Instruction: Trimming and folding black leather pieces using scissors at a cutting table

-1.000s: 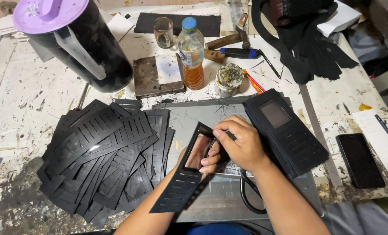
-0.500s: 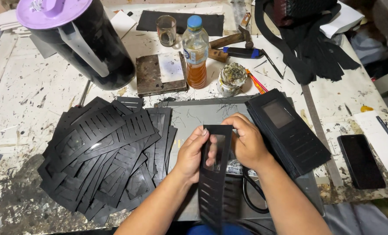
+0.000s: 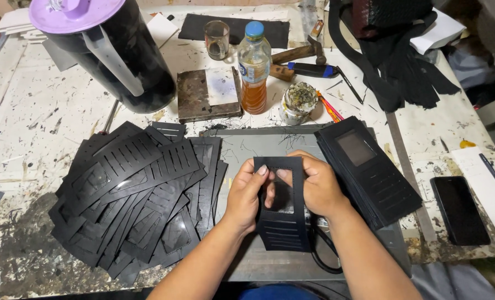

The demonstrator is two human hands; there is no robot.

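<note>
The work table [image 3: 31, 139], scarred and paint-flecked, fills the view. Its largest item is the black jug with a purple lid [image 3: 106, 50] at the far left. Below it, on the near left, spreads a loose heap of black cut-out panels [image 3: 131, 194] — slotted and windowed, fanned over one another, and by the look of it the larger share, not yet handled. To the right of the hands a neat stack of like panels [image 3: 370, 172] lies squared up, seemingly the finished lot, and much the thinner of the two. So the job appears to be at an early-to-middle stage.

In the middle, over a dark cutting mat [image 3: 270, 144], the person holds one black panel [image 3: 283, 222] upright in front of them, its window end away from them. The left hand [image 3: 247, 194] pinches the panel's left edge near the window with thumb and fingertips; the right hand [image 3: 314, 186] grips the right edge, fingers curled behind it.

Farther off stand a bottle of amber liquid [image 3: 254, 66], a small glass [image 3: 217, 39] and a hammer [image 3: 300, 53] — and a dark phone [image 3: 460, 210] lies at the near right.
</note>
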